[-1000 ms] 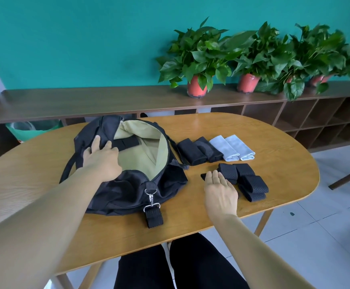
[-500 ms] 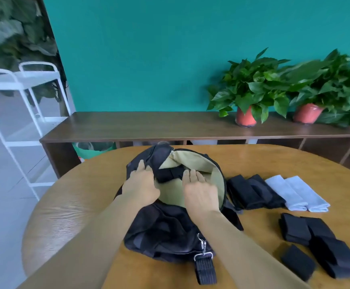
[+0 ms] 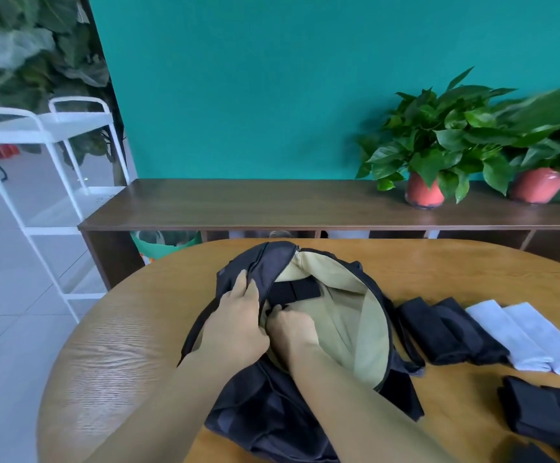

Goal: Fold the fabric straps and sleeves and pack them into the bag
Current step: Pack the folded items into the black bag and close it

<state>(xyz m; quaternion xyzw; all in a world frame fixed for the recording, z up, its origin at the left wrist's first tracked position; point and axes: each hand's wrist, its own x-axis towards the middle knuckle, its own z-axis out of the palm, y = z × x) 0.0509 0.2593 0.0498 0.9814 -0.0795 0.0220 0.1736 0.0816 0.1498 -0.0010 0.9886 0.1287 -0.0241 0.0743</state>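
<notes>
Head view: left hand (image 3: 235, 325) gripping bag (image 3: 271, 259) rim open; right hand (image 3: 293, 330) inside, fingers (image 3: 280, 318) curled beside packed strap (image 3: 293, 290), hold unclear. Risk of strap unfolding through rushed tucking.

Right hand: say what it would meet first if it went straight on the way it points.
Probably the folded black strap lying in the bag, just beyond the right hand; behind that, the bag's tan lining. Depth is unclear.
</notes>
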